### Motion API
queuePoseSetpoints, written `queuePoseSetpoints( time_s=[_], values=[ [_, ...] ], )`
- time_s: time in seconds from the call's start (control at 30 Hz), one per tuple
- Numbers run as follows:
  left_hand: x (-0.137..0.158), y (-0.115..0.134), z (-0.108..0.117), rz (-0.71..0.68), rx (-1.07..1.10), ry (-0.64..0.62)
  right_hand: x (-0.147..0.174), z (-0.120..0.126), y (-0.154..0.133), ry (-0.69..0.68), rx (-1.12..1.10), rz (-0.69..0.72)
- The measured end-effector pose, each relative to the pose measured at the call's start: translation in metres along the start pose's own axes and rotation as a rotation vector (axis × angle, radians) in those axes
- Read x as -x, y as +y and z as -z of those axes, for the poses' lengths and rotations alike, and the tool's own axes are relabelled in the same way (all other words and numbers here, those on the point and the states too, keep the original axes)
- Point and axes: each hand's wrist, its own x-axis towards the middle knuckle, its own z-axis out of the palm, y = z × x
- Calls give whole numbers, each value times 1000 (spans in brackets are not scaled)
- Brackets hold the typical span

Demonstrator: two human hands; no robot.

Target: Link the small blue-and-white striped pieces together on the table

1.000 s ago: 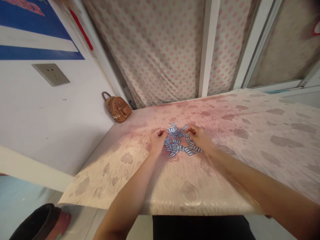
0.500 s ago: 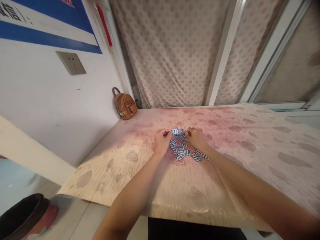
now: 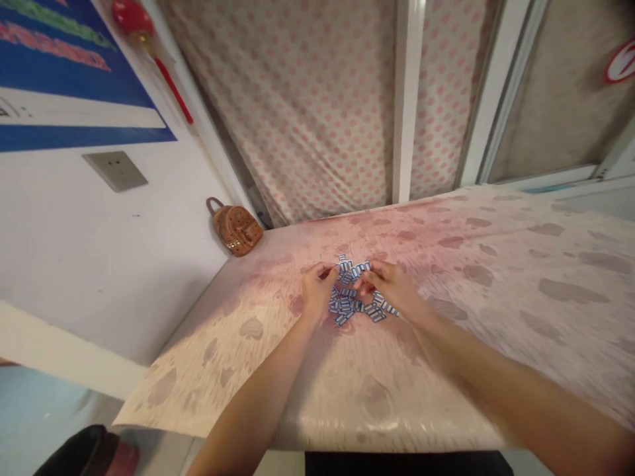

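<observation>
From the head camera, the only view, we looked down on a counter [image 3: 278, 383] with a pale, glossy cover, pinkish toward the back and marked with darker leaf-like shapes. Our two bare hands worked near its middle. The left hand [image 3: 317, 292] had thumb and forefinger drawn together, pinching the near edge of a striped white-and-blue piece [image 3: 345, 267]. The right hand [image 3: 395, 285], just across from it, pinched a second striped piece [image 3: 361, 270] between its fingertips; its lower fingers were curled, and we could not tell whether they touched anything else. The two pieces lay close together between the hands, and we could not tell whether they met.

Nearer to us, a loose heap of like pieces [image 3: 344, 306] lay on the counter, overlapping at many angles, with a few [image 3: 376, 313] reaching under the right wrist. Any print on them was too small to read.

At the far left corner we saw a small brown backpack [image 3: 239, 230] leaning by the wall, below a socket [image 3: 116, 170] and a blue-and-white poster [image 3: 74, 79]. A dotted curtain [image 3: 307, 112] hung behind the counter, and a dark-mouthed container [image 3: 74, 453] stood on the floor at lower left.
</observation>
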Motion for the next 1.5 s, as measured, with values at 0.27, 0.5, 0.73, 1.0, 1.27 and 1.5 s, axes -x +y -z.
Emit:
queuePoseSetpoints(
  time_s=[0.27,0.5,0.73,1.0,1.27,1.5],
  values=[
    [12,29,-28,-3,64,-29,7,7,-17,118,74,2],
    [21,33,-19,17,111,-11,11,4,-16,131,184,3],
    [22,38,-15,34,128,1,13,4,-16,121,212,-18],
    [23,36,-15,30,91,-30,17,1,-21,158,292,19],
    [25,37,-17,41,105,-37,16,0,-19,138,330,-8],
    [25,35,-18,51,112,-47,16,0,-17,130,339,4]
  ],
)
